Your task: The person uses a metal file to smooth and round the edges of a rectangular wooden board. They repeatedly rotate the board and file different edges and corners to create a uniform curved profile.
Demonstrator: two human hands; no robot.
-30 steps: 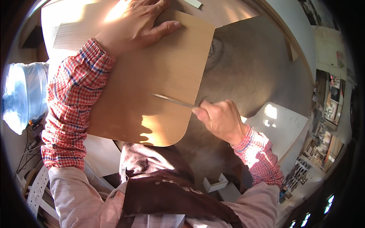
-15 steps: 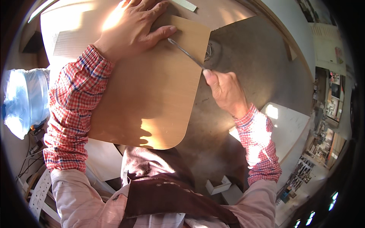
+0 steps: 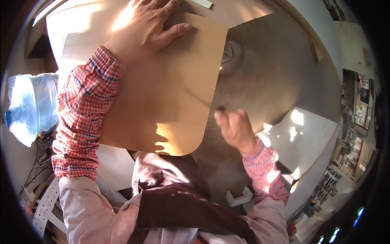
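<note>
A light wood-coloured board [image 3: 154, 97] with rounded near corners lies in front of me, its right edge over the floor. My left hand [image 3: 148, 30] rests flat on its far part, fingers spread and thumb pointing right; some fingertips run out of view. Just off the board's right edge, my right hand [image 3: 235, 128] is closed round a thin metal rod-shaped tool [image 3: 198, 96]. The tool slants up and left across that edge, smeared by motion. Whether it touches the board I cannot tell.
A clear blue water jug [image 3: 34, 105] in plastic stands at the left, above cables [image 3: 38, 162]. Under the board's right side is a concrete floor [image 3: 268, 77] with a coil of wire [image 3: 226, 53]. A white panel [image 3: 304, 140] and a white angled piece [image 3: 239, 197] lie at the right.
My right hand has moved down toward me along the board's right edge, carrying the tool with it. My left hand stays pressed on the board. The view has shifted slightly.
</note>
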